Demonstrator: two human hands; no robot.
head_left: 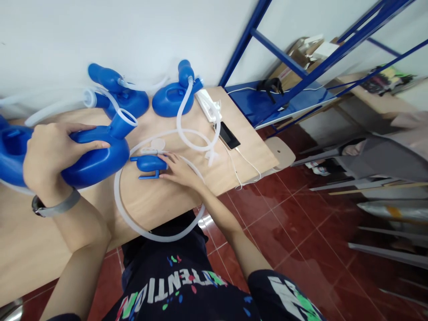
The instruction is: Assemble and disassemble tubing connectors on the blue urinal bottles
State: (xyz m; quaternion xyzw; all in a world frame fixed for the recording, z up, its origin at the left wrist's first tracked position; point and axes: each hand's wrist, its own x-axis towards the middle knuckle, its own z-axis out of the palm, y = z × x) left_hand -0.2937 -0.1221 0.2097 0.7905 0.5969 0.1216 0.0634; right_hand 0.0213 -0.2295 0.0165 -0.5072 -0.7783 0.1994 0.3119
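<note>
My left hand (50, 154) is wrapped over a blue plastic urinal bottle (96, 162), its thumb lying along the bottle's side. The bottle's round open neck (127, 117) points up and to the right. My right hand (179, 169) pinches the right end of a small blue plastic fitting (150, 164) with a thin hooked arm, low over the table. Around that fitting loops a clear flexible hose (117, 191), which hangs past the table's front edge. A white round cap (158, 144) lies just behind the fitting.
Two more blue bottles with hoses stand by the wall, one behind left (133, 104) and one centre (167, 100). A power strip (207, 104) and a phone (228, 135) on a cable lie at the table's right. Beyond are a blue metal rack (281, 51) and a stool (282, 154).
</note>
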